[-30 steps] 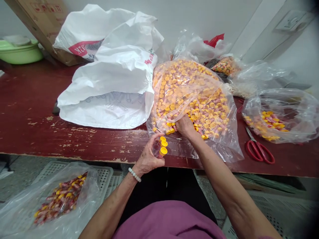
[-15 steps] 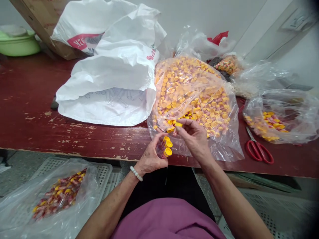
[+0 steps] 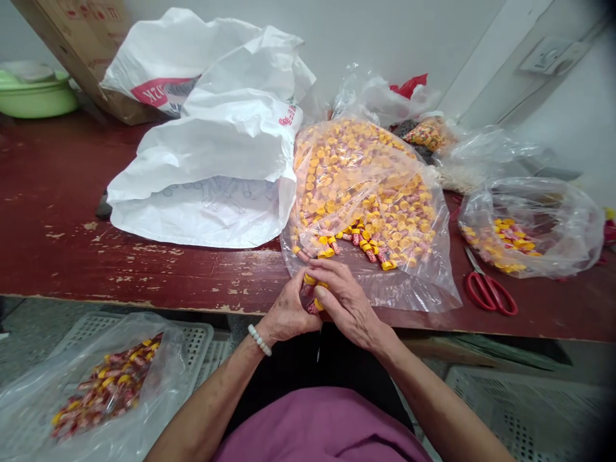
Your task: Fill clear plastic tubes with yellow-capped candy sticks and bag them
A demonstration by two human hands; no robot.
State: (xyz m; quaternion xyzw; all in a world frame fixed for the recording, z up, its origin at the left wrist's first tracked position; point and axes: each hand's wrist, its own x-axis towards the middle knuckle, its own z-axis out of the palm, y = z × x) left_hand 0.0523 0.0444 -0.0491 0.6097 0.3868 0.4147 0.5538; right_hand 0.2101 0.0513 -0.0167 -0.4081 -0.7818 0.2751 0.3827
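At the front edge of the table, my left hand (image 3: pixel 289 309) wears a pale bead bracelet and is closed round a few small clear vials (image 3: pixel 308 280) with yellow caps. My right hand (image 3: pixel 350 301) curls over the same vials from the right, fingers and thumb pressed against the caps and hiding part of them. Just beyond both hands lies a large open clear plastic bag (image 3: pixel 428 292) full of yellow-capped vials with reddish contents. Several loose vials (image 3: pixel 369 250) spill at its mouth.
Left of the bag lies a white woven sack (image 3: pixel 202 141) with its mouth open. Red-handled scissors (image 3: pixel 491 292) and a smaller clear bag (image 3: pixel 572 224) of vials are at the right. Below left, a plastic bag (image 3: pixel 166 391) of vials rests on a white crate (image 3: pixel 199 337).
My right hand has moved from the bag's mouth, where it pinched a yellow-capped vial, down onto the vials in my left hand. More loose vials now show at the bag's mouth.
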